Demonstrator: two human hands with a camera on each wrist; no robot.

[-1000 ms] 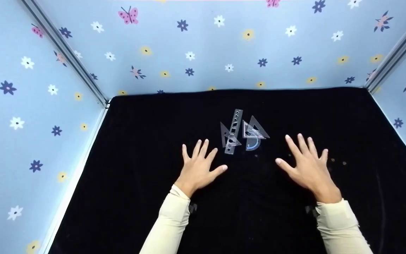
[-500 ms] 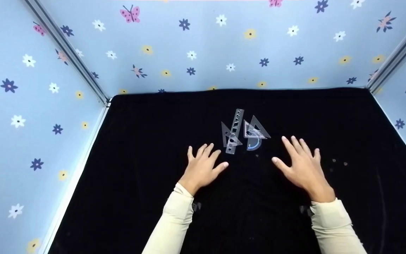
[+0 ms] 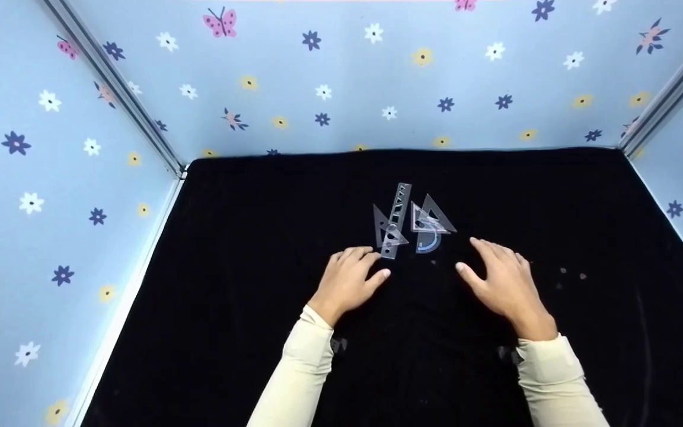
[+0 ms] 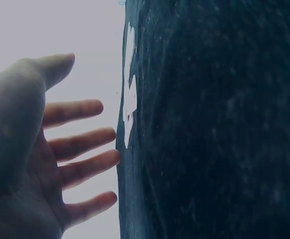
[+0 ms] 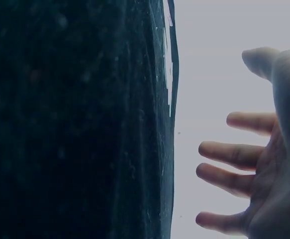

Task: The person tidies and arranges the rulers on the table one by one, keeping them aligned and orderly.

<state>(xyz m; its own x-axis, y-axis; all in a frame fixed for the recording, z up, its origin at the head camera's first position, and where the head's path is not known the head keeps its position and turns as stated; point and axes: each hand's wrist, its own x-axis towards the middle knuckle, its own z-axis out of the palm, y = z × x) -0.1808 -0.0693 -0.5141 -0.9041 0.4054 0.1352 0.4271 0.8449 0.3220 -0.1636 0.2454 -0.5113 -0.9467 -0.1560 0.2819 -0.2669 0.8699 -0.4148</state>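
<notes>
A small heap of clear plastic drawing tools lies mid-table on the black cloth [image 3: 229,267]: a straight ruler [image 3: 398,216], a set square [image 3: 384,230] across it, a second set square [image 3: 434,216], and a blue-edged protractor [image 3: 428,243]. My left hand [image 3: 350,279] hovers just short of the ruler's near end, fingers loosely bent and holding nothing. My right hand [image 3: 495,274] is a little right of the protractor, also empty. The left wrist view shows the left hand [image 4: 70,149] spread off the cloth with the tools [image 4: 130,99] ahead. In the right wrist view the right hand [image 5: 244,169] is likewise spread.
Blue flowered walls [image 3: 377,89] close the table at the back and both sides, with metal corner posts [image 3: 122,95]. A few pale specks [image 3: 564,271] dot the cloth to the right of my right hand.
Both hands have drawn inward toward the heap of tools. Their fingers went from flat and spread to loosely bent. The tools have not moved.
</notes>
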